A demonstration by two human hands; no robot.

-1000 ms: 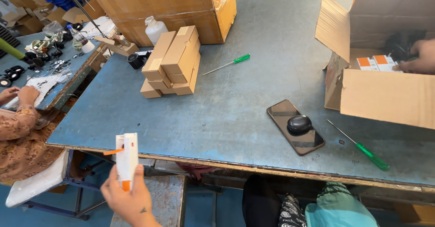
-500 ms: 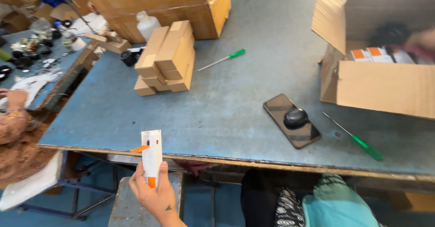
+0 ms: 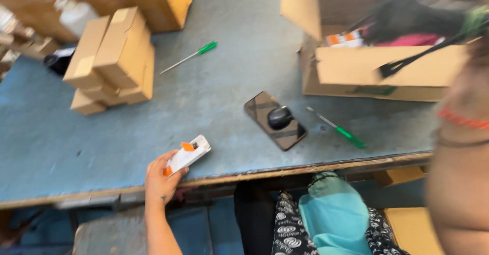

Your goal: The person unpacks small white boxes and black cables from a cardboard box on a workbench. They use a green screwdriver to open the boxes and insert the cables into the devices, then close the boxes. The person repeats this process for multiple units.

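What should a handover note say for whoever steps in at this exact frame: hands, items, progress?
Left hand: holds a small white-and-orange box at the near edge of the blue table.
Right hand: a blurred forearm fills the right edge; the hand itself cannot be made out.
On the table: stack of small cardboard boxes at left, phone with a black mouse-like object on it, two green-handled screwdrivers, open carton at right with similar boxes inside.
Done: one box in hand.
Left: it is not yet set down.
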